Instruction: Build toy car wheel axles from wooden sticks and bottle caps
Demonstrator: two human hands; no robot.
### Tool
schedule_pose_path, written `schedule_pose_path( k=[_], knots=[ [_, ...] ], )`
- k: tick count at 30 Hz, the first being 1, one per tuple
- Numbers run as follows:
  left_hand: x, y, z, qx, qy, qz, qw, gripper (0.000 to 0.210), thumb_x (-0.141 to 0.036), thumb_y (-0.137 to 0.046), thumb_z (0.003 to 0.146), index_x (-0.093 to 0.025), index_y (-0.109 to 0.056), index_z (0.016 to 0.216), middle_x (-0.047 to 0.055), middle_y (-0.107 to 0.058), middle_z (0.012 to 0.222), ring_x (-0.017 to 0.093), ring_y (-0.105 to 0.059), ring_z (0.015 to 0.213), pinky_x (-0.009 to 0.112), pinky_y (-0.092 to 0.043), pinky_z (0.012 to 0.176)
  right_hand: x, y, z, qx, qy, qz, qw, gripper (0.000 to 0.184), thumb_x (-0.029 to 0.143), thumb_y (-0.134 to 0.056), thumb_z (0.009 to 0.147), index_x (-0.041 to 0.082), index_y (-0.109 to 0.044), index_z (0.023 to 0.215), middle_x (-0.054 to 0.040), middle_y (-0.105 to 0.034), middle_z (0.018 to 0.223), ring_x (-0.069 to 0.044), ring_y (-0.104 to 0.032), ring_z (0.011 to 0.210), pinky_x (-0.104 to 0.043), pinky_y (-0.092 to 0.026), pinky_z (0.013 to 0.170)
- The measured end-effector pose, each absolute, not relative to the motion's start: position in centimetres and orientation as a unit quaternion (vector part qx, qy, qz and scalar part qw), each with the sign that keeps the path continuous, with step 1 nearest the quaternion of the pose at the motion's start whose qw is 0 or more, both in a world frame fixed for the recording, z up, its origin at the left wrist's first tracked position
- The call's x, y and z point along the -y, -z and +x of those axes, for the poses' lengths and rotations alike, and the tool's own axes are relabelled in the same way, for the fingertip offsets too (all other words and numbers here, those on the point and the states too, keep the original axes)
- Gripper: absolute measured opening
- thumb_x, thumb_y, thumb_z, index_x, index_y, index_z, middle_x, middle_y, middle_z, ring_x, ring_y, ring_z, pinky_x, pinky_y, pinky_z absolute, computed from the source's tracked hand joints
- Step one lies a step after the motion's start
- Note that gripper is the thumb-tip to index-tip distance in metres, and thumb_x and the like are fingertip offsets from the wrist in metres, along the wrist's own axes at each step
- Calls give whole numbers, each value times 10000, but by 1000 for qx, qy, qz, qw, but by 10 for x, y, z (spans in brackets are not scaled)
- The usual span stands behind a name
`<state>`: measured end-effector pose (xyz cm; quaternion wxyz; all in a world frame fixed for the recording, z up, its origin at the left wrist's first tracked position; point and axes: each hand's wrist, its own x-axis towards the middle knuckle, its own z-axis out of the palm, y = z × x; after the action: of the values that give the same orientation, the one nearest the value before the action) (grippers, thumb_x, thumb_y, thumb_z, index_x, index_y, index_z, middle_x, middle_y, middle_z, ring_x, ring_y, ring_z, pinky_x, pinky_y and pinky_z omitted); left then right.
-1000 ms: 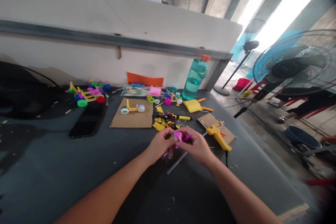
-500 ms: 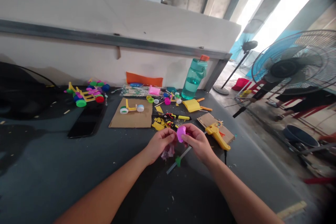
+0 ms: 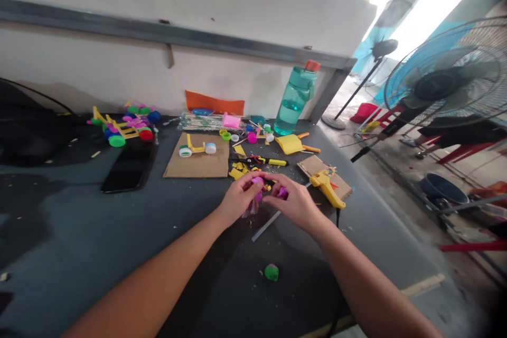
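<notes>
The dark table (image 3: pixel 79 227) is occupied at the far side by a bottle (image 3: pixel 290 111), caps (image 3: pixel 252 138) and a packet of sticks (image 3: pixel 190 123). A phone (image 3: pixel 127 170) is noted at left; cardboard (image 3: pixel 194 167), yellow scraps (image 3: pixel 236 174) and a tool (image 3: pixel 276 161) are found mid-table. A green lump (image 3: pixel 271 273) is recorded apart, nearer the front.

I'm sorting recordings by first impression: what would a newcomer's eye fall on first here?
Probably the orange-capped teal bottle, upright at the back of the dark table, and the big fan at the picture's right edge. Next comes the bright pink lump in the left grip near the centre, with a green lump lying on the table nearer the camera.
</notes>
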<state>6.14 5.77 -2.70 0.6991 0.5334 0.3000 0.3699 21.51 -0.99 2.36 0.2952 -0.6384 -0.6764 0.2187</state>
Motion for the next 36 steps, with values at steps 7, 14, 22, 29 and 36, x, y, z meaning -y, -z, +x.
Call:
schedule_pose_path(
  k=[7,14,22,29,36],
  knots=[
    [-73,31,54,-290,-440,392,754,364,-431,-642,748,-151,-619,980,39,-598,745,113,-528,577,203,-446,438,65,-48,189,844,-254,-455,-130,446,495,-740,592,246,-624,944,7,-659,684,-185,-602,599,-238,-270,484],
    [-73,31,51,-242,-446,361,783,383,-531,-556,785,-173,-586,914,56,-632,782,146,-574,623,230,-468,474,62,-49,189,812,-314,-489,-55,237,247,-583,760,236,-596,996,-2,-672,811,-158,-621,720,-227,-362,569],
    [-67,24,54,-225,-450,320,803,375,-549,-488,826,-189,-571,886,32,-597,771,141,-576,661,254,-485,570,0,-40,196,683,-277,-588,333,158,234,-548,807,222,-575,963,-13,-663,896,-155,-614,799,-267,-450,712],
    [-64,23,56,-247,-449,272,814,425,-598,-550,759,-189,-582,871,-16,-566,714,106,-536,592,203,-423,500,-10,-6,183,765,-193,-545,285,177,222,-475,874,240,-518,1045,-26,-643,946,-167,-609,841,-270,-435,744],
    [-67,25,59,-265,-450,259,812,396,-581,-509,794,-201,-562,892,13,-620,744,158,-595,654,247,-451,531,-12,6,195,789,-118,-556,233,173,240,-490,884,230,-531,1051,-59,-645,997,-199,-604,917,-279,-433,784]
  ],
)
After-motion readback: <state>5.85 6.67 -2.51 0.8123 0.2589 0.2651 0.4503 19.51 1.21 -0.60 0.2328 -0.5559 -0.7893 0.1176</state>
